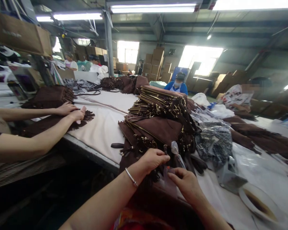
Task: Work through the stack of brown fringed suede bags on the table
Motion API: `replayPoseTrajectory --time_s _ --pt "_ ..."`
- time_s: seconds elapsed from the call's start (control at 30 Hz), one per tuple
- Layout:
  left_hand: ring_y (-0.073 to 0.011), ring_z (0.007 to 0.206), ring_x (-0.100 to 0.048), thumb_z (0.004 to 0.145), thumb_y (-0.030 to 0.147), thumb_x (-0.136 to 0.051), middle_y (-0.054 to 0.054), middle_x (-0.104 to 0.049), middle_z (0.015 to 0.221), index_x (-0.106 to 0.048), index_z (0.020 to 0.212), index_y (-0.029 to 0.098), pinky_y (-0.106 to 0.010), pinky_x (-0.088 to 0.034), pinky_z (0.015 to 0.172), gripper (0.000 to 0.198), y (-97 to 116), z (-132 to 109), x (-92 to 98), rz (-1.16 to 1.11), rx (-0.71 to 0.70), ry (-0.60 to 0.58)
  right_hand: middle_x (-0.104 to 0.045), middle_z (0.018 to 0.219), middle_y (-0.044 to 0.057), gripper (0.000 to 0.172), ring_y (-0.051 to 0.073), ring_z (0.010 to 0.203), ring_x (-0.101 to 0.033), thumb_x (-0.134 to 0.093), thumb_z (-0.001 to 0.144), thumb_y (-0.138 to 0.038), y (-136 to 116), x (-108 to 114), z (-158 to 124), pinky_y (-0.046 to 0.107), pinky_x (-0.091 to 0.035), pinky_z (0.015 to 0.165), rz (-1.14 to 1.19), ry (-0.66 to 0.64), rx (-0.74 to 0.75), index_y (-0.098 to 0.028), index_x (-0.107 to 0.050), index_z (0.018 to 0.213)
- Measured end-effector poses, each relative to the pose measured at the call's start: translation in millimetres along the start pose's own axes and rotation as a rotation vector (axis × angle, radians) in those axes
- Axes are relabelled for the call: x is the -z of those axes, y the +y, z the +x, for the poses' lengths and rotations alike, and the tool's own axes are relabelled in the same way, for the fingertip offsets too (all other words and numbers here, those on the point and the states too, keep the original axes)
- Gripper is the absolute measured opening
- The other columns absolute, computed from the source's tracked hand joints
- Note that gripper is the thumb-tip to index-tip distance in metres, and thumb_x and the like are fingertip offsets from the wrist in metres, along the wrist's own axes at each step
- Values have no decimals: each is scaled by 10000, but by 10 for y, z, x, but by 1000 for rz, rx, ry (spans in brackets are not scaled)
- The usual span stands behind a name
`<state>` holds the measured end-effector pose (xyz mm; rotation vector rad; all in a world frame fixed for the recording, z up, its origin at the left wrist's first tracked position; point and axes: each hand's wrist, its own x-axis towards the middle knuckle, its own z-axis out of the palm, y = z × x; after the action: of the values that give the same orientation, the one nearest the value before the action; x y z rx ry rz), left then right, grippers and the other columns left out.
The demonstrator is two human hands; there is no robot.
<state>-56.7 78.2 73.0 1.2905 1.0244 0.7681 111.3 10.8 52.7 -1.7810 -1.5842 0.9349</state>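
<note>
Dark brown zippered bags (158, 127) with gold zips and clasps lie in a tall stack on the table before me. My left hand (155, 158), a silver bangle on its wrist, pinches a narrow dark strap at the front of the stack. Just to its right and lower, my right hand (186, 182) has thumb and fingers closed on a thin translucent plastic sleeve (169, 182) hanging near the table edge. A small orange spot shows between the two hands. Another clear plastic wrap (176, 150) stands up beside the strap.
At the left, a co-worker's hands (72, 111) press on fringed brown pieces. To my right are a crumpled plastic-wrapped bundle (214, 140), a tape dispenser (231, 179) and a roll of tape (259, 201). More brown bags (261, 134) lie beyond; people sit across the table.
</note>
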Motion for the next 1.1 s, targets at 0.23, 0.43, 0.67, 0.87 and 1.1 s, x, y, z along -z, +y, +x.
replayPoseTrajectory --time_s 0.23,0.43,0.67,0.87,1.1 --pt "-62 429 -316 691 410 -677 38 -505 507 -583 618 152 -237 -191 434 284 23 57 -89 -113 56 -49 -728 732 16 254 215 723 -638 -608 752 -413 10 -5 -26 283 -435 653 44 -20 -5 -199 -736 800" --pt "-71 467 -352 701 392 -676 43 -507 514 -608 617 148 -228 -245 468 267 -37 63 -84 -38 23 19 -735 740 21 245 215 711 -637 -613 748 -403 1 -7 -9 286 -440 652 20 -12 3 -201 -743 793" --pt "-84 491 -364 701 377 -654 42 -509 513 -628 620 141 -235 -269 486 251 -23 9 -76 23 -7 54 -745 761 25 241 214 717 -646 -626 737 -402 20 -39 1 286 -450 667 58 -9 16 -202 -750 787" --pt "-104 538 -424 693 431 -662 18 -550 565 -653 655 134 -243 -285 512 299 -124 45 -40 41 -37 22 -696 640 12 288 175 601 -596 -659 691 -447 -48 -6 -22 260 -424 572 199 -9 -53 -179 -749 746" --pt "-100 523 -427 692 407 -661 20 -549 566 -640 657 135 -242 -296 503 275 -108 50 -71 -15 -40 29 -682 632 5 281 161 591 -582 -676 691 -437 -21 -51 -11 252 -416 565 252 -40 -44 -173 -745 760"
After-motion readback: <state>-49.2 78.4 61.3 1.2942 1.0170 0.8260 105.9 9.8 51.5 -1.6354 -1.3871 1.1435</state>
